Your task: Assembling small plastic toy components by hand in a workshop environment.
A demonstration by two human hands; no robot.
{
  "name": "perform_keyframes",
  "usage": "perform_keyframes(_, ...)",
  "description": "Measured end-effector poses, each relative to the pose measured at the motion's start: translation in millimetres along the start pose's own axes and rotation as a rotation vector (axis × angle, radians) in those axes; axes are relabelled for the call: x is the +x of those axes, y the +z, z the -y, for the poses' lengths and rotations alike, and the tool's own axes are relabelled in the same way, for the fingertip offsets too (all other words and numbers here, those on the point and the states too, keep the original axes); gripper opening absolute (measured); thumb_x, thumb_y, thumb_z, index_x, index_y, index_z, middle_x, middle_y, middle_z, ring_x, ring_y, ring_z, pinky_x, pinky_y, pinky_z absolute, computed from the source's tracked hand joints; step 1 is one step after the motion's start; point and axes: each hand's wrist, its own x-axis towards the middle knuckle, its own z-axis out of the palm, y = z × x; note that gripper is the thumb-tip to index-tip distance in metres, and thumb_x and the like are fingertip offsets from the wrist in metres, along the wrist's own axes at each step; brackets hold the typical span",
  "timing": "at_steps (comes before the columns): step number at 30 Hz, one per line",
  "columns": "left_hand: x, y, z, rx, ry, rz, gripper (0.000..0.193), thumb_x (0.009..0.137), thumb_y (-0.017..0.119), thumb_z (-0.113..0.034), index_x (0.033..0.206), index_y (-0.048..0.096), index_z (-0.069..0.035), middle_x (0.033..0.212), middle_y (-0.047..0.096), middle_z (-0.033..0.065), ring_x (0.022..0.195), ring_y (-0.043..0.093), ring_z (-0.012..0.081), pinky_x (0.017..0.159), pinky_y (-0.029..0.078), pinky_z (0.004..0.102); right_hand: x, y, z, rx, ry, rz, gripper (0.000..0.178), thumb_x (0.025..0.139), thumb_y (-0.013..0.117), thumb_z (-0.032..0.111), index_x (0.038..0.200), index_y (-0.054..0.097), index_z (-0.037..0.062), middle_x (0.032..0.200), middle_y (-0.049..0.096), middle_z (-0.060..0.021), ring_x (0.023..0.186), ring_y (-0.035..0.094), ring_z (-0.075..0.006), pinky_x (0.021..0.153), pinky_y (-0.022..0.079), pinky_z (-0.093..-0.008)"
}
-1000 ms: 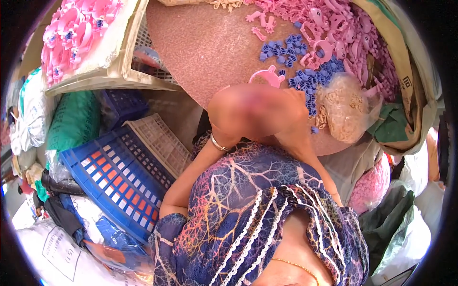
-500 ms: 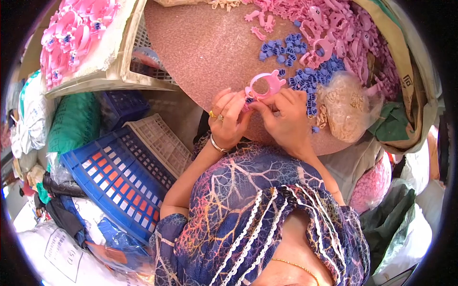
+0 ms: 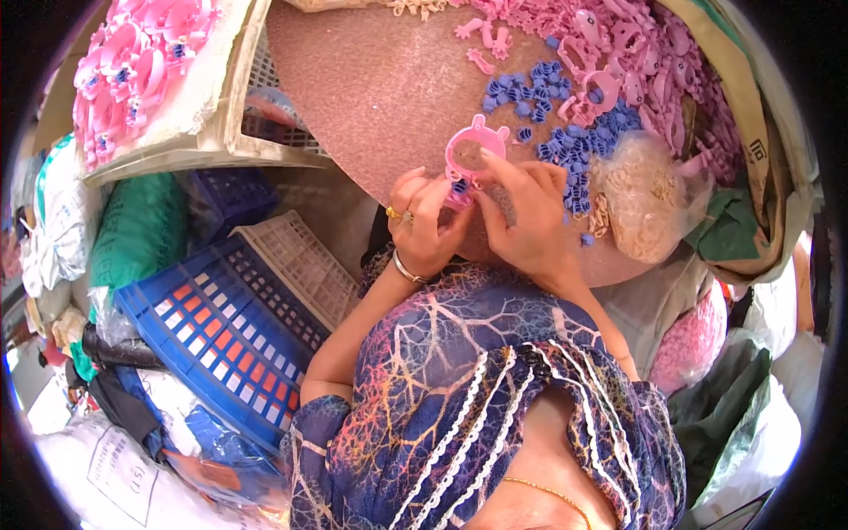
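Note:
Between my hands is a pink plastic ring piece (image 3: 453,145) with two round ears, its ring standing up above my fingertips. A small blue plastic clip (image 3: 459,186) sits at the ring's base. My left hand (image 3: 422,221) is closed on the lower end of the piece, fingers and thumb pinching it. My right hand (image 3: 528,216) holds it from the other side, index finger at the ring's edge and thumb by the base. The exact contact under the fingertips is hidden.
Loose blue clips (image 3: 574,150) and a heap of pink plastic parts (image 3: 654,62) lie on the round board (image 3: 371,88). A clear bag of beige pieces (image 3: 649,199) rests at right. At left are a crate (image 3: 208,146) topped with pink pieces and a blue basket (image 3: 163,287).
The pink ring piece has turned from leaning right to standing more upright. My right index finger has lifted and opened away from the thumb, while my left hand keeps its pinch.

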Motion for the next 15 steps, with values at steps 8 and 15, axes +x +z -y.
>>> perform_keyframes(8,0.2,0.5,-1.5,0.021,-0.019,-0.014,0.047,0.068,0.085,-0.004,0.108,0.06,0.0,0.095,0.067,0.0103,0.09,0.061,0.0268,0.089,0.053,0.0465,-0.5,-0.9,1.8,0.037,-0.028,-0.068,0.04,0.075,0.078,0.003,0.113,0.066,0.0093,0.082,0.068,0.0023,0.072,0.06,-0.017,0.077,0.038,-0.0343)
perform_keyframes(15,-2.3,-0.5,0.9,0.028,0.022,0.012,0.054,0.065,0.089,-0.007,0.111,0.061,0.0,0.098,0.064,0.011,0.092,0.062,0.0288,0.09,0.054,0.0487,-7.2,4.3,1.4,-0.004,0.007,-0.091,0.04,0.074,0.078,0.002,0.111,0.067,0.0086,0.083,0.07,0.0036,0.076,0.062,-0.016,0.079,0.038,-0.0339)
